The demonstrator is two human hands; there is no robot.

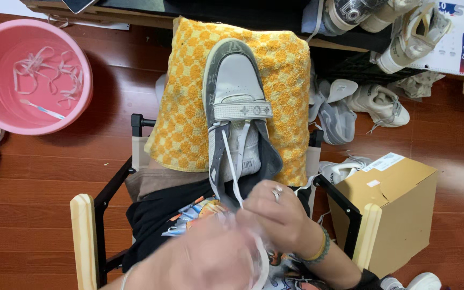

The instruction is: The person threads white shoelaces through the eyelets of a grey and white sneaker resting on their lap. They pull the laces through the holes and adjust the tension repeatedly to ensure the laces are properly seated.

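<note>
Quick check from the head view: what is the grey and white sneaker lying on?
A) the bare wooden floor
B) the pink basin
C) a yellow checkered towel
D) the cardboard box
C: the sneaker lies lengthwise on the yellow checkered towel, while the pink basin sits off to one side and the cardboard box to the other.

Take the grey-and-white sneaker (236, 102) as your anchor. Left of it, yellow checked towel (183, 107), then open wood floor (71, 161) out to the pink basin (30, 75): you can pass there. Right of it, towel, then a pile of loose shoes (371, 102) and a cardboard box (390, 209) blocking. Beyond the toe, dark table edge (135, 16). Near the heel, your hands crowd it, chair arms (84, 236) flanking.
</note>
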